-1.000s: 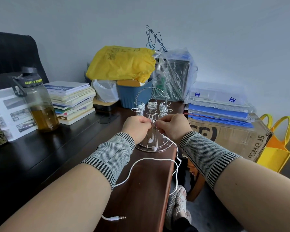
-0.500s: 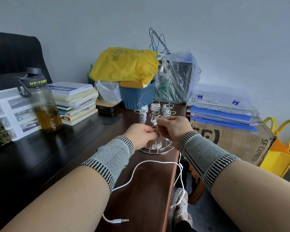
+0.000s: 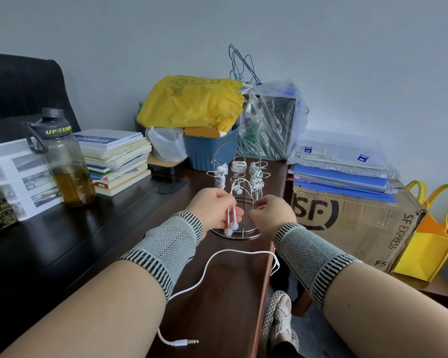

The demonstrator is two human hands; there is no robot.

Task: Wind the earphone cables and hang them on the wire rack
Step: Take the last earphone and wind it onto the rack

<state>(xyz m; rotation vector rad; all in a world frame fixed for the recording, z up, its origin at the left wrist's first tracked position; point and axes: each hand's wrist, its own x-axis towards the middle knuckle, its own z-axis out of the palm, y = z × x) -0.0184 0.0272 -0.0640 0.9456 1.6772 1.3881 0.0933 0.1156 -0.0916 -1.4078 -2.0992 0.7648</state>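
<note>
A chrome wire rack [image 3: 237,229] stands on the dark wooden table [image 3: 217,293], with three wound white earphone bundles [image 3: 238,167] hanging on its upper hooks. My left hand [image 3: 216,208] pinches a white earphone cable just in front of the rack, and its two earbuds [image 3: 232,224] dangle below my fingers. My right hand [image 3: 272,215] is beside it with curled fingers, holding the same cable. The loose cable [image 3: 217,257] loops across the table and over its right edge, ending in a jack plug [image 3: 186,342] near the front.
A tea bottle [image 3: 65,161], a book stack [image 3: 114,156], a blue tub [image 3: 210,148] under a yellow bag, and plastic bags crowd the back. A cardboard box [image 3: 352,223] with blue folders and a yellow tote [image 3: 429,244] stand right of the table.
My hands have drawn back from the rack toward me and parted a little. The earbuds now hang below my left fingers instead of being hidden between both hands.
</note>
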